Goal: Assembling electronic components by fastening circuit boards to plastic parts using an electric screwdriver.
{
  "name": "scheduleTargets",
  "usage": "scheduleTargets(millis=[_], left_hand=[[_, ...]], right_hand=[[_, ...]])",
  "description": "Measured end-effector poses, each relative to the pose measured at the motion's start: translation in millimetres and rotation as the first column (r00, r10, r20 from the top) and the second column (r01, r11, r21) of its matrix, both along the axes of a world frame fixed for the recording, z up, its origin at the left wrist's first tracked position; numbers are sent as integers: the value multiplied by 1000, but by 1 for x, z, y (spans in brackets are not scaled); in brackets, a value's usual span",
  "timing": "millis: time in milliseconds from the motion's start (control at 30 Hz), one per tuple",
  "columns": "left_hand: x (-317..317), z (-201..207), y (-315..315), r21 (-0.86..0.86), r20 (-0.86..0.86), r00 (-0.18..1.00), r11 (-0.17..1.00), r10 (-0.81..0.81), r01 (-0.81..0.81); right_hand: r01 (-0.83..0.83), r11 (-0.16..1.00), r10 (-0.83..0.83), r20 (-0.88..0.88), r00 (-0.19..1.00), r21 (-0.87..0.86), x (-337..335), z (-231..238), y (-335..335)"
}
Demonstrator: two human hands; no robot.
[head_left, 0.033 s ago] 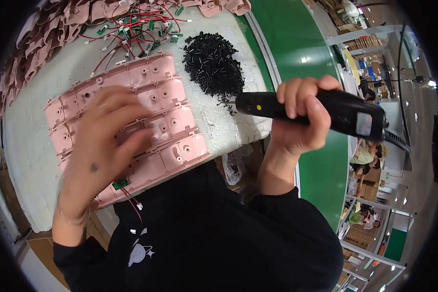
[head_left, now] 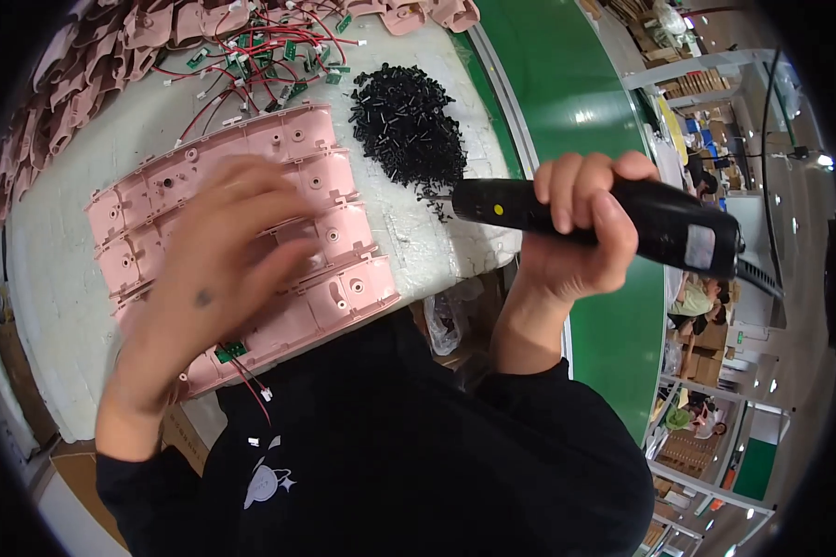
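My right hand [head_left: 585,223] is wrapped round a black electric screwdriver [head_left: 669,209], held nearly level, its cord leaving the rear end. The thin bit points left at the near edge of a heap of small black screws [head_left: 409,125]; whether it touches one is too small to tell. Over a row of pink plastic housings [head_left: 334,302], my left hand [head_left: 218,255] hovers with thumb and fingers apart, somewhat blurred, and nothing shows in it. A small green circuit board [head_left: 231,352] with red and black wires sits at the nearest housing, close below my left wrist.
A tangle of wired circuit boards [head_left: 269,60] lies behind the housings. More pink parts [head_left: 74,84] are piled along the far left. Right of the white padded work surface [head_left: 437,251] runs a green belt [head_left: 567,93]. People and shelving stand farther right.
My left hand has shifted right and slightly up over the housings. My right hand and the screwdriver have moved very slightly right and down.
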State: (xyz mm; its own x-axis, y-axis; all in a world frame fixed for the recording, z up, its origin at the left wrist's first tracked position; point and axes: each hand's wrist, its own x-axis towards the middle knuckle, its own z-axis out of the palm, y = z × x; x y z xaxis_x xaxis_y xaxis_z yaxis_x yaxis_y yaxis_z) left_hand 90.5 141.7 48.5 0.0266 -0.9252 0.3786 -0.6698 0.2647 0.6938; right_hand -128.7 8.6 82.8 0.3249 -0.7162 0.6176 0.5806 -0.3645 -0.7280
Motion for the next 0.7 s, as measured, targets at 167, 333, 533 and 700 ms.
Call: scheduleTargets(millis=[167, 333, 533, 700], left_hand=[[-39, -28, -76, -120, -12, 982, 975, -191, 188], [-54, -33, -106, -210, 3, 957, 936, -289, 283], [-60, -25, -109, -214, -1, 978, 956, -208, 203], [-57, -26, -105, -204, -53, 981, 964, -187, 172]], right_hand=[[0, 1000, 0, 103, 995, -4, -10, 9, 0], [31, 999, -26, 142, 990, -33, -19, 12, -6], [-94, 994, 101, 131, 986, -63, -29, 21, -14], [-136, 988, 145, 133, 980, -78, -28, 23, -13]])
